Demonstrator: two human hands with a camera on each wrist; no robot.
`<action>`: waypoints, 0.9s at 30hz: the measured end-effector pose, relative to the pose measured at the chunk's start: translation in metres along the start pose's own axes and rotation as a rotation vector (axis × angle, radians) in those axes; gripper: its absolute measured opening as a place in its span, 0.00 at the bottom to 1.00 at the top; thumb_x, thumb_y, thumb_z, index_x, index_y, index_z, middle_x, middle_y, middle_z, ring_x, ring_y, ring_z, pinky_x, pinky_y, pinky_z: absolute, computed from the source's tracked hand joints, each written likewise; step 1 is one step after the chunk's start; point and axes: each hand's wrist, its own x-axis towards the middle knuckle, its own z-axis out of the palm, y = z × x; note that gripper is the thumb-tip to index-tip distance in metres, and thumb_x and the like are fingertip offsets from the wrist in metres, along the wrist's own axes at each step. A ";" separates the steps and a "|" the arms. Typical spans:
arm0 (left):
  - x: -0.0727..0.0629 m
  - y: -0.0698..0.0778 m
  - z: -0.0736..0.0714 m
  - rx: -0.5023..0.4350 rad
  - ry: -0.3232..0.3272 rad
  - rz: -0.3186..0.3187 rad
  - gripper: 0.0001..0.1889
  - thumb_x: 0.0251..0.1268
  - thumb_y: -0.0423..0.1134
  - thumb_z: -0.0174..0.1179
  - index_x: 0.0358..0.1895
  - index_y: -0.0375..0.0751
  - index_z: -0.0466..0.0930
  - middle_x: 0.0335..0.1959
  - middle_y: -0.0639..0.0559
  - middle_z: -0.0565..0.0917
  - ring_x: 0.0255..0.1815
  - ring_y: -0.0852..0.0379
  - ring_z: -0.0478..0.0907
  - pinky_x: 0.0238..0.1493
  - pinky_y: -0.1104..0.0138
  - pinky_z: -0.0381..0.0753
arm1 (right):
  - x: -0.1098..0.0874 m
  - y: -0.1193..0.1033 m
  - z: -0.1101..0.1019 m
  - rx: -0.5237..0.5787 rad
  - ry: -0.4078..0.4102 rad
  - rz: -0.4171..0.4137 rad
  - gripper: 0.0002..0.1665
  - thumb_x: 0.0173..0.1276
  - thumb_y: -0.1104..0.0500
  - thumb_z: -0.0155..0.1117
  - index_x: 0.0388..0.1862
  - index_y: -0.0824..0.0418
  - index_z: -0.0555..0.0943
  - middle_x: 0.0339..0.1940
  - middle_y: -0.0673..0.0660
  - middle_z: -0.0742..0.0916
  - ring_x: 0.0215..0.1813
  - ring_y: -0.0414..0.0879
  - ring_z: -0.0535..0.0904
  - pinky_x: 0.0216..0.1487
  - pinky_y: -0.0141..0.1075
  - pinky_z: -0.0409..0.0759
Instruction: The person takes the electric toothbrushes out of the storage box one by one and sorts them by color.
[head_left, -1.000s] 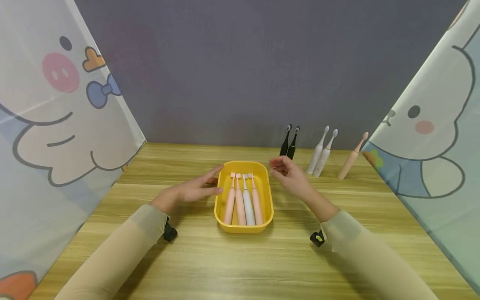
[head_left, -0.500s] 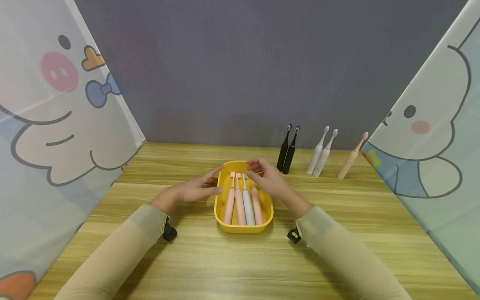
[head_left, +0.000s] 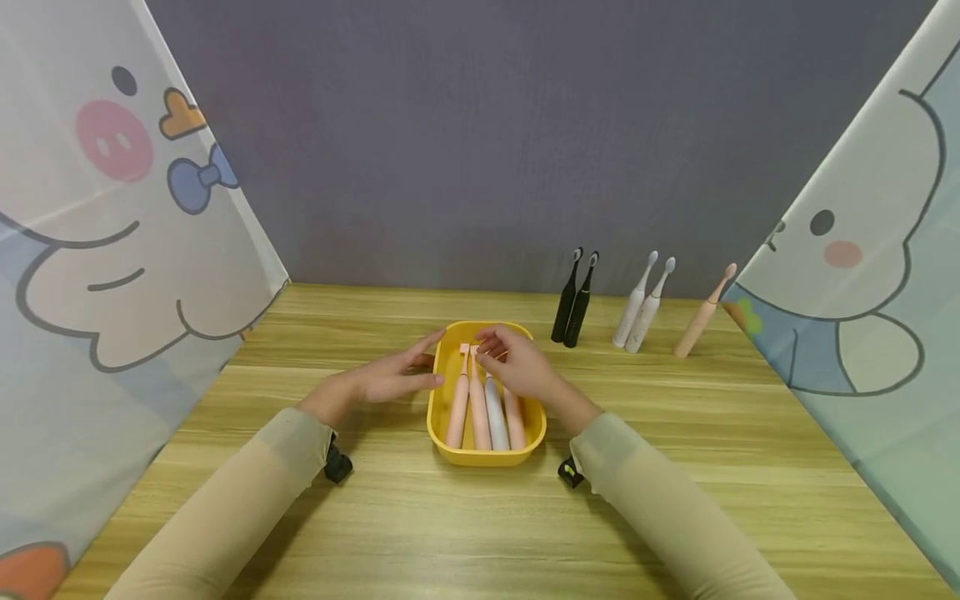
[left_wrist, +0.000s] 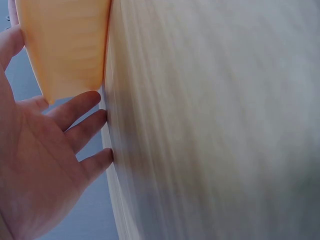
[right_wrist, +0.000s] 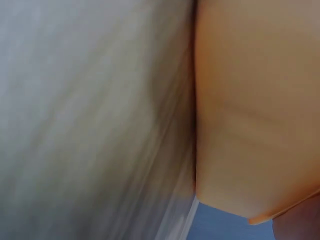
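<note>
The yellow tray (head_left: 532,429) holds several electric toothbrushes: a pink one (head_left: 457,412) at the left, another pink one (head_left: 480,415), a pale grey-blue one (head_left: 496,419), and a pink one (head_left: 514,423) at the right. My left hand (head_left: 390,379) rests at the tray's left wall; its fingers (left_wrist: 82,110) are spread and fairly straight. My right hand (head_left: 517,362) reaches over the right rim, fingers loosely bent, fingertips close by the second pink brush's head. It hides the heads of the two right brushes. In the right wrist view, the tray wall (right_wrist: 250,125) covers most of this hand.
On the table (head_left: 420,533), right of the tray, stand two black toothbrushes (head_left: 572,315), two white ones (head_left: 638,315) and one peach one (head_left: 696,327). A grey wall (head_left: 450,150) rises behind, with cartoon-printed cloths (head_left: 82,275) at both sides.
My right hand has moved left from beside the black toothbrushes, across the tray's right rim, to above the brush heads. My left hand stays at the left wall.
</note>
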 end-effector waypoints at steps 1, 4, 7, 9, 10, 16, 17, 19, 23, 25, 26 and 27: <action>0.000 0.000 0.000 0.001 0.000 0.001 0.49 0.83 0.66 0.56 0.92 0.68 0.33 0.86 0.36 0.67 0.86 0.32 0.64 0.86 0.32 0.58 | 0.000 0.000 0.000 -0.030 -0.016 0.000 0.23 0.84 0.57 0.66 0.72 0.62 0.79 0.56 0.57 0.90 0.58 0.53 0.87 0.63 0.49 0.88; 0.001 0.000 -0.001 -0.001 0.000 0.004 0.49 0.83 0.66 0.56 0.92 0.69 0.32 0.86 0.36 0.67 0.87 0.32 0.64 0.86 0.32 0.58 | 0.000 -0.002 0.000 -0.138 -0.062 -0.010 0.23 0.83 0.56 0.67 0.72 0.59 0.80 0.58 0.56 0.90 0.61 0.53 0.87 0.65 0.51 0.87; 0.001 0.000 0.000 0.006 0.005 0.000 0.49 0.82 0.67 0.56 0.92 0.69 0.33 0.86 0.37 0.67 0.87 0.33 0.64 0.85 0.31 0.58 | 0.000 -0.004 0.000 -0.273 -0.098 -0.038 0.23 0.83 0.53 0.67 0.72 0.57 0.82 0.60 0.57 0.91 0.64 0.54 0.86 0.68 0.54 0.84; 0.000 0.001 0.000 0.010 0.006 -0.006 0.50 0.82 0.67 0.56 0.92 0.69 0.33 0.86 0.37 0.67 0.86 0.33 0.64 0.85 0.31 0.59 | 0.000 -0.004 0.000 -0.350 -0.120 -0.050 0.23 0.82 0.51 0.67 0.72 0.54 0.83 0.61 0.56 0.91 0.65 0.54 0.85 0.68 0.54 0.84; 0.000 0.001 0.000 0.014 0.006 -0.006 0.50 0.82 0.68 0.56 0.92 0.69 0.33 0.86 0.36 0.67 0.86 0.32 0.64 0.85 0.31 0.59 | 0.000 -0.004 0.000 -0.381 -0.129 -0.054 0.23 0.82 0.50 0.67 0.71 0.53 0.83 0.61 0.55 0.91 0.65 0.54 0.84 0.67 0.53 0.84; 0.000 0.001 0.000 0.009 0.005 -0.013 0.50 0.82 0.67 0.57 0.92 0.69 0.32 0.87 0.36 0.66 0.87 0.33 0.64 0.85 0.32 0.60 | -0.001 -0.004 0.002 -0.472 -0.164 -0.050 0.24 0.82 0.46 0.66 0.71 0.51 0.83 0.60 0.52 0.91 0.64 0.52 0.83 0.66 0.51 0.84; 0.000 0.001 0.000 0.007 0.005 -0.014 0.50 0.82 0.67 0.57 0.92 0.69 0.32 0.87 0.37 0.66 0.87 0.33 0.64 0.85 0.32 0.60 | -0.001 -0.004 0.002 -0.478 -0.167 -0.049 0.24 0.83 0.45 0.66 0.72 0.51 0.83 0.60 0.51 0.91 0.64 0.51 0.84 0.66 0.51 0.84; -0.001 0.002 0.000 0.007 0.003 -0.008 0.49 0.83 0.66 0.56 0.92 0.69 0.32 0.87 0.36 0.66 0.87 0.33 0.64 0.85 0.31 0.59 | -0.001 -0.004 0.002 -0.480 -0.172 -0.045 0.25 0.83 0.45 0.66 0.72 0.51 0.83 0.60 0.51 0.91 0.64 0.51 0.84 0.67 0.51 0.84; -0.001 0.002 0.000 0.011 0.001 0.005 0.49 0.84 0.65 0.56 0.92 0.68 0.32 0.86 0.35 0.66 0.87 0.32 0.63 0.85 0.30 0.59 | -0.001 -0.004 0.001 -0.479 -0.182 -0.040 0.24 0.83 0.45 0.66 0.72 0.51 0.83 0.59 0.51 0.91 0.63 0.51 0.84 0.66 0.51 0.84; -0.001 0.002 0.000 0.014 0.002 0.012 0.49 0.84 0.65 0.55 0.92 0.66 0.32 0.86 0.34 0.66 0.87 0.31 0.63 0.85 0.30 0.59 | -0.001 -0.005 0.001 -0.481 -0.185 -0.039 0.24 0.83 0.45 0.67 0.71 0.52 0.83 0.59 0.51 0.91 0.63 0.51 0.84 0.66 0.51 0.84; 0.000 0.002 0.000 0.015 0.002 0.014 0.49 0.84 0.65 0.55 0.93 0.66 0.32 0.86 0.34 0.66 0.87 0.31 0.63 0.85 0.30 0.59 | -0.001 -0.004 0.001 -0.487 -0.187 -0.038 0.24 0.83 0.45 0.67 0.71 0.52 0.83 0.59 0.51 0.92 0.62 0.50 0.84 0.65 0.50 0.84; 0.000 0.002 0.001 0.012 0.002 0.013 0.49 0.84 0.65 0.55 0.93 0.66 0.32 0.86 0.34 0.66 0.87 0.31 0.63 0.85 0.30 0.59 | -0.001 -0.004 0.001 -0.493 -0.189 -0.038 0.24 0.83 0.45 0.66 0.71 0.52 0.83 0.58 0.50 0.92 0.62 0.50 0.84 0.65 0.50 0.84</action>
